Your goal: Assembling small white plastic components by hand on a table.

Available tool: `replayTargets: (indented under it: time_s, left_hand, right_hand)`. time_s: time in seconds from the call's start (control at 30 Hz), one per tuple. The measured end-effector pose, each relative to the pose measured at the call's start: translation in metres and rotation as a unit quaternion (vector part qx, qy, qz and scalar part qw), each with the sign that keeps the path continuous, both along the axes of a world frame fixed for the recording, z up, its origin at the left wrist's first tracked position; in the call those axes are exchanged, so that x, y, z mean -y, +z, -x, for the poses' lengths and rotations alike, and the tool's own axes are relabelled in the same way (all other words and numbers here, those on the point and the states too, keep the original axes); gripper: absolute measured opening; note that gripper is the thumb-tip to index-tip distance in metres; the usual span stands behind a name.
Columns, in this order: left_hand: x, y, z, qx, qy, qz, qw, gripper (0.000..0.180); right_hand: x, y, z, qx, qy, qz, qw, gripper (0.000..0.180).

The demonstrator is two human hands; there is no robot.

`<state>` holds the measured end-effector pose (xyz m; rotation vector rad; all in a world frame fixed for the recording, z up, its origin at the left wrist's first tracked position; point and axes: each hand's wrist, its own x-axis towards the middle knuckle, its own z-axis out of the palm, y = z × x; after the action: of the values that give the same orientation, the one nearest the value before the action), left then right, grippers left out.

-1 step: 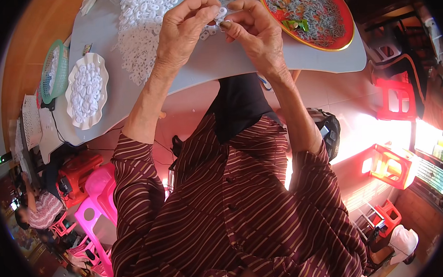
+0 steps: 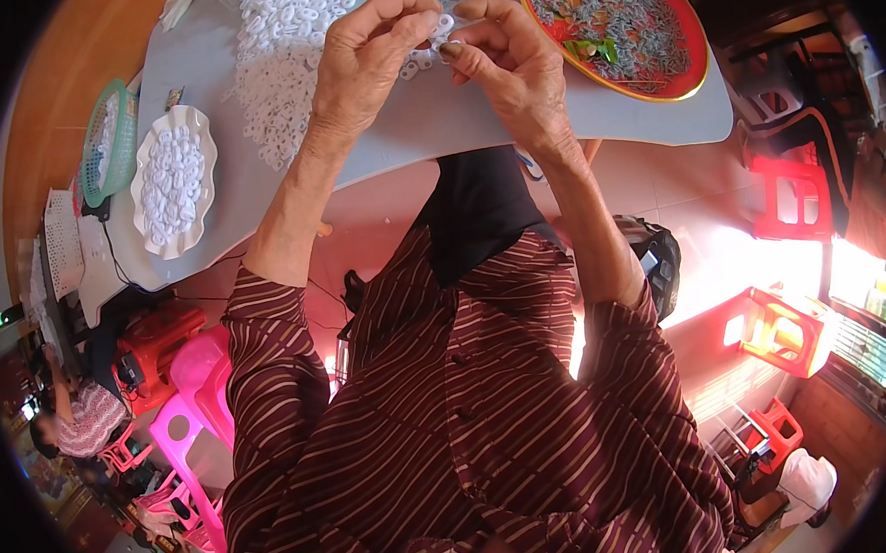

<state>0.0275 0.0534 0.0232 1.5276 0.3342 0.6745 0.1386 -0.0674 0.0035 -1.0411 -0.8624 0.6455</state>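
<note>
Sunlight is flooding the tiled floor (image 2: pixel 384 204) on the right, and its glare is washing out detail around a red stool (image 2: pixel 817 342). We are looking down on a grey worktop (image 2: pixel 202 74), whose far edge is being cut off by the top of the view. Our left hand (image 2: pixel 436 14) is pinching a small white piece (image 2: pixel 445 24) between thumb and forefinger, above the worktop near its top middle. Our right hand (image 2: pixel 458 33) is meeting it there, its thumb pressing against the white cluster; the curled fingers are hiding behind, so we cannot tell whether they are clamping on it. More white bits are showing just below, partly covered by the fingers.

Left of our hands, a heap of white pieces (image 2: pixel 295 24) is spreading down the worktop and running out of view above. A wavy white dish (image 2: pixel 206 184) is holding similar pieces, and a green basket (image 2: pixel 128 158) is standing just beside it, tilted by the lens. On the right, a red tray (image 2: pixel 697 48) with a yellow rim is carrying many thin grey pieces (image 2: pixel 640 21) and something green (image 2: pixel 601 50) we are not managing to identify. Any marking on the tiny patterned scrap (image 2: pixel 175 95) above the dish is staying too small to read.
</note>
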Motion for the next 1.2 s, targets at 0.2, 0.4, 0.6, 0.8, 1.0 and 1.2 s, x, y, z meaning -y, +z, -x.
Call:
replayTargets:
  time_s: [0.2,0.4,0.6,0.8,1.0,1.2]
  left_hand:
    - [-0.002,0.006,0.000,-0.050,-0.004,-0.141,0.989,0.017]
    - [-0.002,0.008,-0.002,-0.069,-0.026,-0.125,0.989,0.021]
    - [0.011,0.007,0.003,-0.102,0.018,-0.216,0.971,0.028]
    - [0.014,-0.005,0.002,-0.069,0.041,-0.242,0.967,0.029]
    - [0.012,-0.005,0.002,-0.074,0.058,-0.241,0.966,0.027]
    - [0.014,-0.011,0.001,-0.052,0.067,-0.247,0.965,0.028]
  right_hand:
    - [0.001,-0.001,-0.001,0.019,-0.011,0.002,1.000,0.035]
    - [0.000,0.000,0.000,0.037,-0.028,0.005,0.999,0.028]
    - [0.000,0.000,0.001,0.026,-0.022,-0.001,0.999,0.024]
    - [0.000,0.000,0.001,0.035,-0.019,0.015,0.999,0.026]
    - [0.001,-0.001,0.000,0.043,-0.006,0.015,0.999,0.028]
    - [0.001,0.000,0.001,0.045,-0.008,0.017,0.999,0.027]
